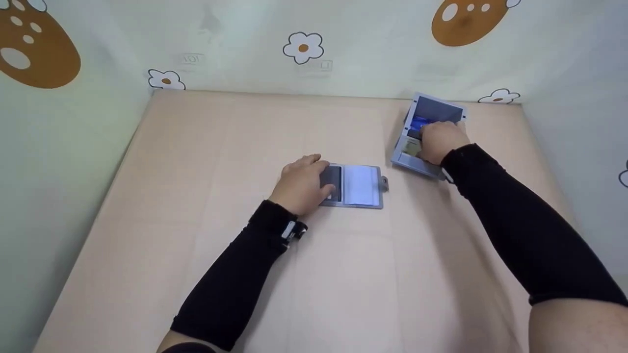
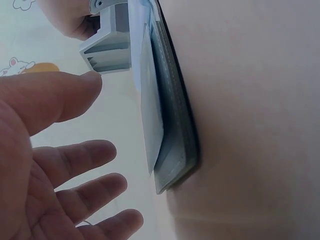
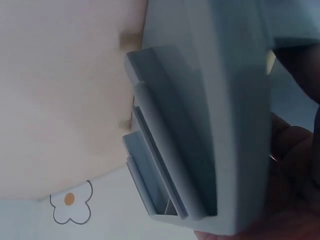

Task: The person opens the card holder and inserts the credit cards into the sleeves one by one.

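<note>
Table: the pale table [image 1: 176, 196] carries everything here, giving both hands a flat base.
Left hand: the left hand [image 1: 301, 185] is over the wallet's left half, fingers and thumb spread apart, pinching nothing; probably there to keep the cover flat, though contact is unclear.
Wallet: the grey wallet [image 1: 342, 189] lies open mid-table, so its dark panel [image 1: 335, 177] and pale sleeve [image 1: 362, 185] face up within easy reach.
Snap tab: the snap tab [image 1: 384, 184] sticks out rightward, unfastened, which lets the covers lie apart.
Box: the grey box [image 1: 416, 165] stands beyond the wallet to the right, opening towards the person, showing a blue item [image 1: 420, 122] and a yellowish item [image 1: 411, 146].
Right hand: the right hand [image 1: 444, 142] reaches into the box; its fingertips are hidden, so I cannot tell whether they pinch anything.
</note>
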A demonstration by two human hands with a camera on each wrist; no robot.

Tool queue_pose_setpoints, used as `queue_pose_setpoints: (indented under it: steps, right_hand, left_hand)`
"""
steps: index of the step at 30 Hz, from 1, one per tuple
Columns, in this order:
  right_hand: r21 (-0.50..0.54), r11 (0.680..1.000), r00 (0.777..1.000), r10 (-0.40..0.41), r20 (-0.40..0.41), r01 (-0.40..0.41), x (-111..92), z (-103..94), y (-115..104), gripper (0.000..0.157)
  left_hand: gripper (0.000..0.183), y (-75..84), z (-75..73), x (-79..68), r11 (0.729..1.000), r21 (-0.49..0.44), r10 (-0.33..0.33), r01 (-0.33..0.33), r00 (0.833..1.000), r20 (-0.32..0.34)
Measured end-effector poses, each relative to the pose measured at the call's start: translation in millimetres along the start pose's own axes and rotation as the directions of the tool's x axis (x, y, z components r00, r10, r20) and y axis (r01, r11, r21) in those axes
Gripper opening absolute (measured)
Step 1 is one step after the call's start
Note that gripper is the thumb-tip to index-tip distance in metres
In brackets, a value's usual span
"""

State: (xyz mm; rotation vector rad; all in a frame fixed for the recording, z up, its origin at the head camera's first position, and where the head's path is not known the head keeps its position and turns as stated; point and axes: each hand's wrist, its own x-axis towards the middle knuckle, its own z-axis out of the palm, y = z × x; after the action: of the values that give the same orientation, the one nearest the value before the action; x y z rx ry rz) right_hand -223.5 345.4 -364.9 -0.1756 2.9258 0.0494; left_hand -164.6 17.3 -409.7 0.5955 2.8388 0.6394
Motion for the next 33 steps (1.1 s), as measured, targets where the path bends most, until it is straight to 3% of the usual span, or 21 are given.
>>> queue_pose_setpoints:
  steps: [5,12,19,33]
  right_hand:
    - [-0.009,1.0,1.0,0.027,0.016,-0.027,3,1.4,-1,0.039]
    - [0.008,0.999,0.999,0.045,0.007,-0.045,6,4.0,-2,0.028]
    - [0.015,0.999,0.999,0.048,0.025,-0.048,10,3.7,0,0.037]
    - [0.047,0.997,0.998,0.062,-0.015,-0.061,13,4.1,4,0.036]
  left_hand:
    - [0.063,-0.3,0.9,0.0,1.0,0.003,-0.003,0.003,1.0,0.005]
    - [0.064,1.4,0.2,0.0,1.0,0.004,-0.005,0.005,1.0,0.008]
    - [0.065,1.6,0.1,-0.2,1.0,0.004,-0.01,0.01,1.0,0.012]
    - [0.063,1.0,0.2,-0.7,1.0,-0.001,-0.014,0.014,1.0,0.012]
